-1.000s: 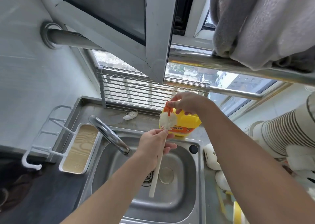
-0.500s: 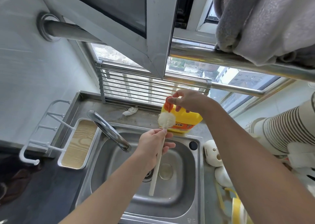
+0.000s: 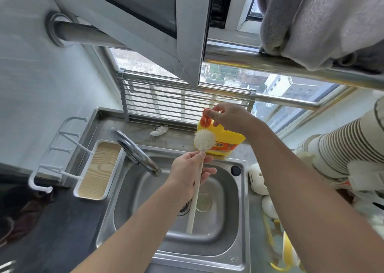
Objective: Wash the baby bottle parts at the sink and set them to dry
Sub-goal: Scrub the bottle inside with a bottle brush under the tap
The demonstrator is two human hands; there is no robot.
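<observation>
Over the sink [image 3: 145, 200], grips a white brush [image 3: 196, 191] in the left hand [image 3: 187, 173], fingers curled round the thin handle just below the bristle head. Holds it head up, handle slanting down across the sink's basin, past the drain [image 3: 204, 205].

Behind the sink's back rim, pinches the orange cap [image 3: 206, 118] of a yellow soap bottle [image 3: 224, 142] with the right hand [image 3: 230, 117], thumb and fingers closed on the cap. Bottle upright on the steel ledge there, bristle head right in front of its label; touching or not, cannot tell.

From the sink's back left corner, a curved tap [image 3: 135, 152] reaching over the basin. Left of the sink, a white tray [image 3: 97, 173] with a wood-grain floor, and beyond it a white hook rack [image 3: 54, 154]. Behind the sink, a crumpled white scrap [image 3: 159, 130] on the ledge and a rack of steel bars [image 3: 182, 100] against the window. Just right of the sink, white rounded pieces [image 3: 256, 179] on the counter, too blurred to name. High above the sink, grey towels [image 3: 311, 23] draped over a steel rod [image 3: 270, 62].
</observation>
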